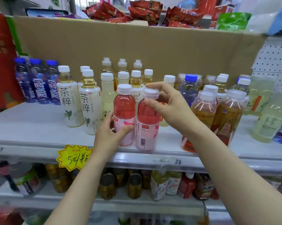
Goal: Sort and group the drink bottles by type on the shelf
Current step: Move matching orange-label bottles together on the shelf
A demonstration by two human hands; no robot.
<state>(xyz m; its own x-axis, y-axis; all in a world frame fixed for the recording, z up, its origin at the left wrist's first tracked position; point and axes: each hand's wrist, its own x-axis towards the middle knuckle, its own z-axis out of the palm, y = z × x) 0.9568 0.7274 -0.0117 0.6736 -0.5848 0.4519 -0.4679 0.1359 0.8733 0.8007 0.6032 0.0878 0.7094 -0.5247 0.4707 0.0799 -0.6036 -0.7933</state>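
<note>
Two pink drink bottles stand side by side at the front of the white shelf (39, 124). My left hand (111, 135) grips the lower label of the left pink bottle (124, 109), thumb across its front. My right hand (167, 104) holds the neck and cap of the right pink bottle (146, 125) from the right. Left of them stand two white-label tea bottles (68, 98) and three blue sport drinks (38, 82). Pale yellow bottles (107, 90) stand behind. To the right are amber tea bottles (203, 109), a blue-capped bottle (189, 90) and pale green bottles (266, 117).
A cardboard sheet (153, 51) backs the shelf, with red snack packs (145, 12) on top. A yellow price tag (73, 157) hangs on the shelf's front edge. The shelf below holds cans (134, 185) and small bottles (159, 184). A red box (0, 62) stands at far left.
</note>
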